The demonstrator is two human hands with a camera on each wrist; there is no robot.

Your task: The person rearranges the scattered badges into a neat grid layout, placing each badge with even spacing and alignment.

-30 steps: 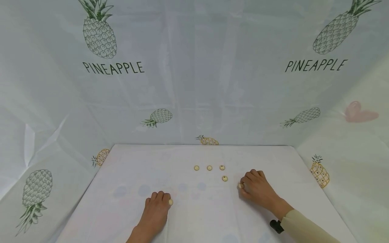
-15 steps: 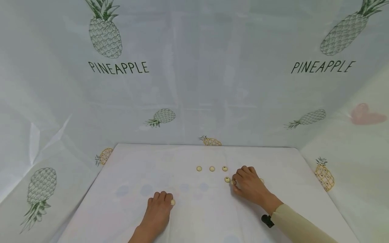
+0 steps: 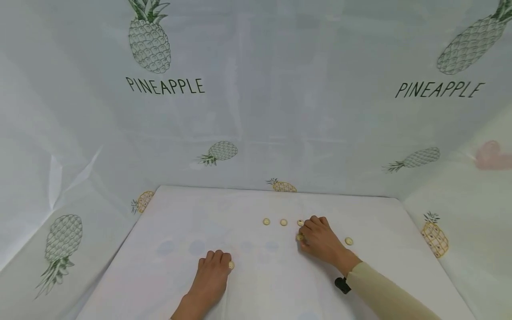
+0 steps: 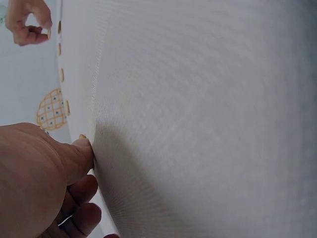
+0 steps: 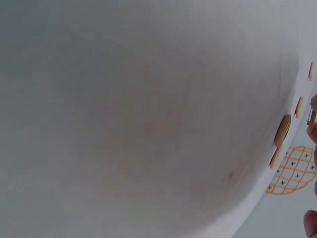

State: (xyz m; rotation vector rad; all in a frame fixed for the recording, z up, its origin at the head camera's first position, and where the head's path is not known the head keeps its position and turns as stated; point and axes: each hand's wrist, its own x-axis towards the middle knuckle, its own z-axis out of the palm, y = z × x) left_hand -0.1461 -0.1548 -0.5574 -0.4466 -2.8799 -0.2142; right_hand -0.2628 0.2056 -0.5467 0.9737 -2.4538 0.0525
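Observation:
Several small round pale-wood buttons lie on the white tabletop (image 3: pixel 256 293). Three form a row: a left button (image 3: pixel 266 221), a middle button (image 3: pixel 283 222) and a right button (image 3: pixel 300 222) with its edge close to my right hand (image 3: pixel 320 240). My right thumb and index finger pinch another button (image 5: pixel 311 119), raised off the cloth. In the right wrist view, a button (image 5: pixel 283 130) lies just beneath that hand. My left hand (image 3: pixel 213 273) rests at the left, holding a button (image 3: pixel 231 265) by its thumb and index finger; the thumb (image 4: pixel 79 158) partly hides it in the left wrist view.
A lone button (image 3: pixel 349 241) lies to the right of my right wrist. A small black device (image 3: pixel 342 285) sits under the right forearm at the beige sleeve (image 3: pixel 384 289). White pineapple-print sheeting (image 3: pixel 256 111) encloses the table's back and sides.
My right hand has moved left with its button, up to the button below the row. The lone button on the right has come into view. My left hand stays put; the head view has shifted slightly.

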